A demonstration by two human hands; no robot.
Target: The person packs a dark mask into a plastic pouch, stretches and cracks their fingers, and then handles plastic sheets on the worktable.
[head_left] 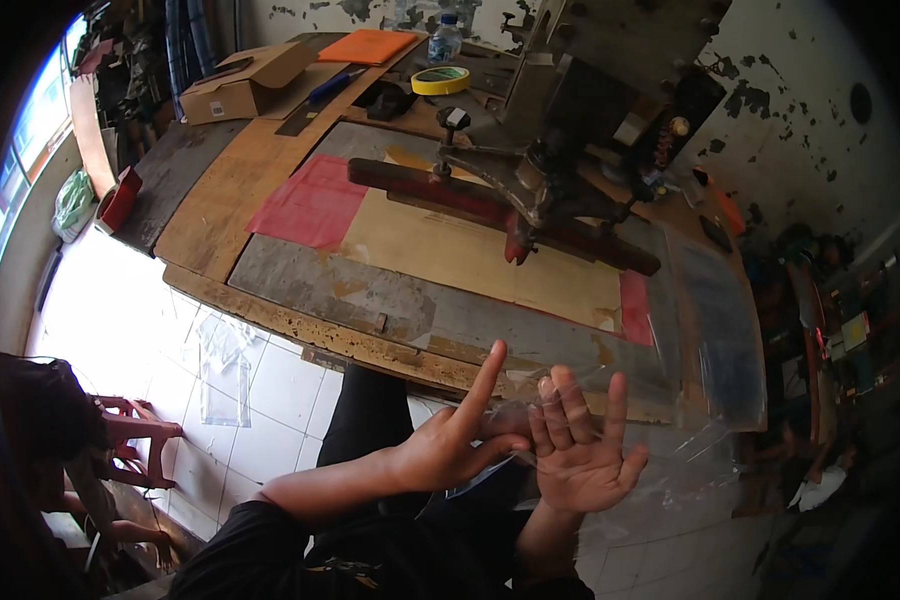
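Note:
A clear plastic sheet or bag (pixel 685 480) hangs in thin folds around my right hand, in front of the table's near edge. My right hand (pixel 585 455) is open with its palm toward me and fingers spread, the film lying over or around it; which side cannot be made out. Close on its left is my left hand (pixel 455 440), index finger stretched up and thumb reaching toward the right hand. Its other fingers are partly hidden, and the film touches near the thumb. Both hands are apart from the press (pixel 515 190) on the table.
Beneath the press's bar lie a yellow sheet (pixel 450 245) and a pink sheet (pixel 310 205). Behind stand a cardboard box (pixel 240 90), yellow tape (pixel 440 80) and a bottle (pixel 445 42). Clear film sheets (pixel 720 330) lie at right. Another person (pixel 50 430) sits at lower left near a red stool (pixel 140 430).

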